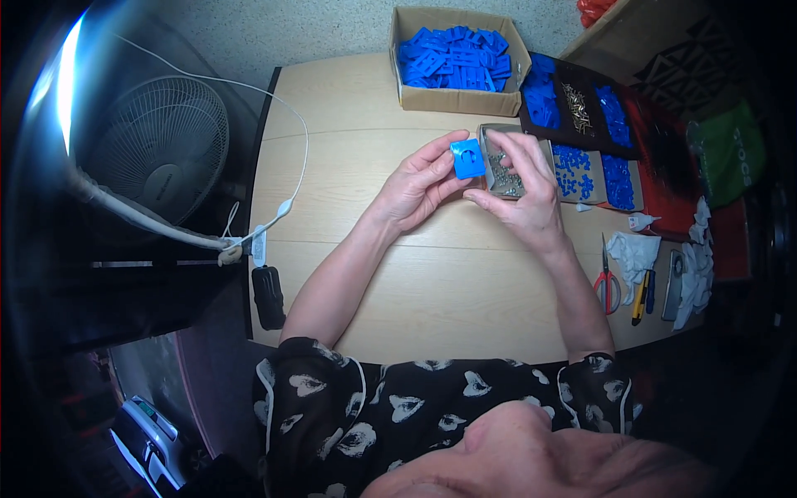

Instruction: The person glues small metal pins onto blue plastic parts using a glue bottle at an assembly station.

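Note:
Between the thumb and fingers of my left hand (419, 184) is a small blue plastic plate (467, 158) with a curved cut-out, held above the table. My right hand (531, 199) is just to its right, thumb and fingers spread apart, with nothing visible between them. Its fingers partly cover a small open box (490, 178) that holds small metal pieces (506, 176), too small to name exactly. Beyond my hands, a cardboard box (462, 100) is heaped with flat blue plastic parts (452, 60).
Right of my hands are trays with small blue pieces (573, 173) and brass-coloured pieces (577, 108). Red-handled scissors (607, 290), a yellow cutter knife (639, 300) and crumpled white tissue (635, 253) lie at the right edge. A white cable (305, 137) crosses the table's left; a fan (170, 158) stands beyond.

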Motion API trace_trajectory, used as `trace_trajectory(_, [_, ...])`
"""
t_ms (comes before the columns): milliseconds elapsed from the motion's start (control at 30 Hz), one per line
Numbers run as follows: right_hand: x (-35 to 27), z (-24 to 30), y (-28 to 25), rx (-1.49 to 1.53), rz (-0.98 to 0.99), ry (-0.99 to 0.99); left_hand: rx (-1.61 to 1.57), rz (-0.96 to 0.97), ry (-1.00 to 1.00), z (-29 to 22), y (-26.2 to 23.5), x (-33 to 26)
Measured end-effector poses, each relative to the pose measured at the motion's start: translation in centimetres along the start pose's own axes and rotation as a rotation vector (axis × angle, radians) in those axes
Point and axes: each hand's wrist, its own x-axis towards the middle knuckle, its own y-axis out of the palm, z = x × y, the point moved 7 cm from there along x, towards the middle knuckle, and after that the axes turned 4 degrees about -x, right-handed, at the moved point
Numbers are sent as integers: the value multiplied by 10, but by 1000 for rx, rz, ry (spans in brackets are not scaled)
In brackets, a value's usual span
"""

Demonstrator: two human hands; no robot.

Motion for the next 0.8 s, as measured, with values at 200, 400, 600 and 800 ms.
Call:
trace_trajectory(200, [6,-15,6,140,248,88,25,42,-44,3,7,0])
trace_trajectory(400, [8,-18,11,195,270,62,28,44,-50,5,3,1])
trace_trajectory(600, [9,-17,10,201,264,90,34,63,-48,7,5,2])
trace_trajectory(800, [10,-15,10,189,231,64,35,50,-45,6,2,3])
